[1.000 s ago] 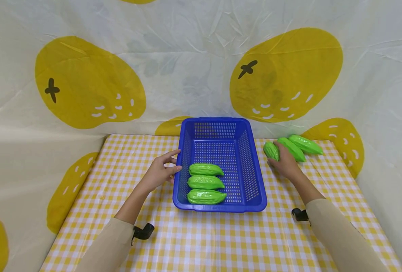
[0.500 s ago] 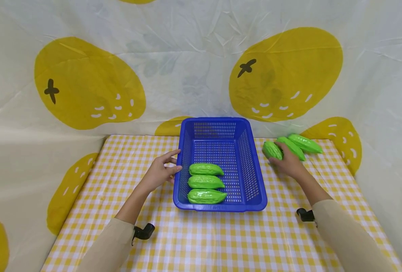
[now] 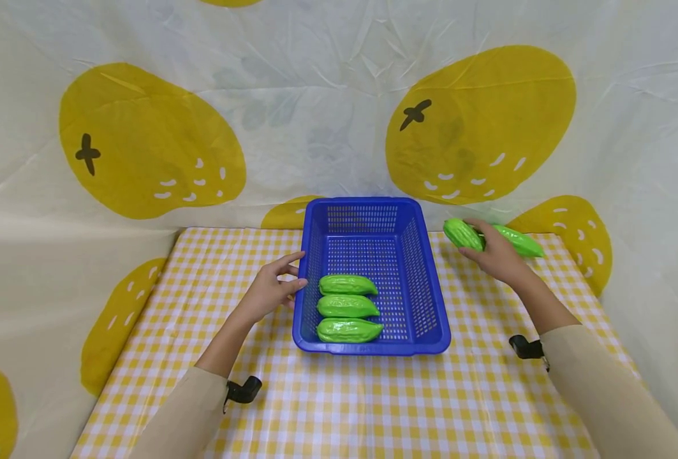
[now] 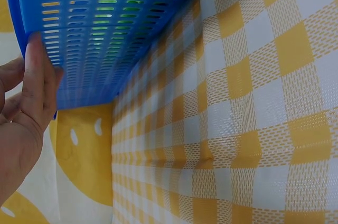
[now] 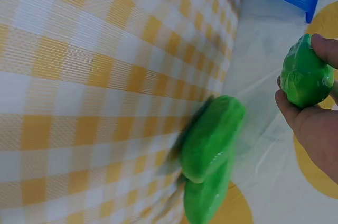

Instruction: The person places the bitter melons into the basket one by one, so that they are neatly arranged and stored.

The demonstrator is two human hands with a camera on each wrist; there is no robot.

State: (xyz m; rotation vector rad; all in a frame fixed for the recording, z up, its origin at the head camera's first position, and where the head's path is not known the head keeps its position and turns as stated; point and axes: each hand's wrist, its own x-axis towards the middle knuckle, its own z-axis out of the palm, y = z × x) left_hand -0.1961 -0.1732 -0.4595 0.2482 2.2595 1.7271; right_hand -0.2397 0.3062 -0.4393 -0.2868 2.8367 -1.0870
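Note:
My right hand (image 3: 496, 255) holds a bright green bitter melon (image 3: 463, 234) raised above the table, thumb and fingers on either side of it. The right wrist view shows that bitter melon (image 5: 305, 73) well away from the cloth. Two more bitter melons (image 3: 522, 242) lie behind and beneath that hand, one mostly hidden by it in the head view. At the left side of the blue plastic basket (image 3: 439, 306), my left hand (image 3: 266, 290) touches the rim with extended fingers. Inside the basket, three bitter melons (image 3: 349, 306) lie in a row at the near left.
A yellow and white checked cloth (image 3: 339, 408) covers the table. Behind it hangs a pale curtain (image 3: 316, 140) printed with large yellow fruit, close to the basket's far end. The two loose bitter melons (image 5: 214, 139) lie at the table's back edge, against the curtain.
My right hand has lifted its bitter melon off the table, moving up and slightly right in the head view. The left hand and basket have stayed put.

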